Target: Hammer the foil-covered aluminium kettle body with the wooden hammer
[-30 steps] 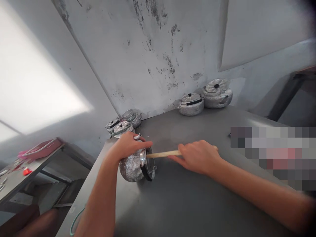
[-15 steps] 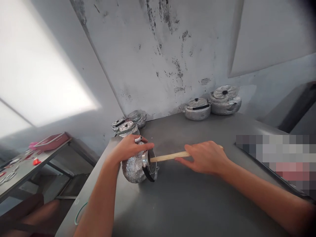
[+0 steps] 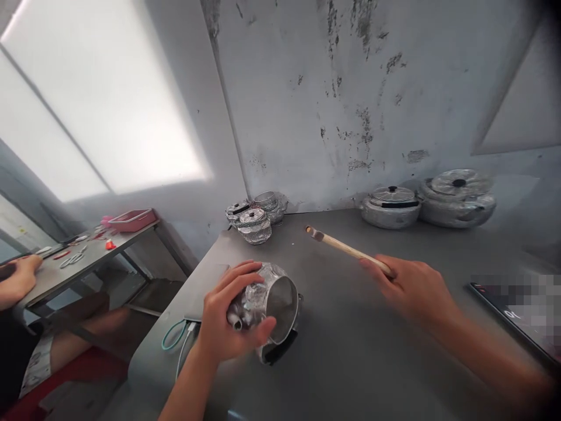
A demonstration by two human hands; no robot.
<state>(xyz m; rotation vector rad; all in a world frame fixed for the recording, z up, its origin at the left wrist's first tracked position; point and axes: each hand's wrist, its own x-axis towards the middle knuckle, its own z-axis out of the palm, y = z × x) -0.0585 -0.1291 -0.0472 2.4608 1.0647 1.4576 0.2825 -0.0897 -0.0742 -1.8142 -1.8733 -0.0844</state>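
Observation:
A small silver metal teapot [image 3: 250, 301] lies tilted on its side, its round mouth facing right and its short spout toward me. My left hand [image 3: 228, 313] grips its body, fingers over the top and thumb near the rim. A black handle [image 3: 280, 349] hangs at the lower edge of the mouth. My right hand [image 3: 414, 286] is closed round the rear end of a pale wooden stick [image 3: 350, 250]. The stick's far end has a dark band and a brownish tip, which points up and left, apart from the teapot.
Several silver pots [image 3: 255, 227] stand at the table's back left corner. Two larger lidded pots [image 3: 390, 213] are by the wall. A phone [image 3: 511, 321] lies at right. Cables [image 3: 173, 336] run along the left edge. Another person's hand [image 3: 20, 280] is near a side table holding a pink tray [image 3: 131, 221].
The wooden stick has come out of the teapot's mouth as my right hand moved away. My left hand has turned the teapot, bringing its spout toward me. The view has shifted left.

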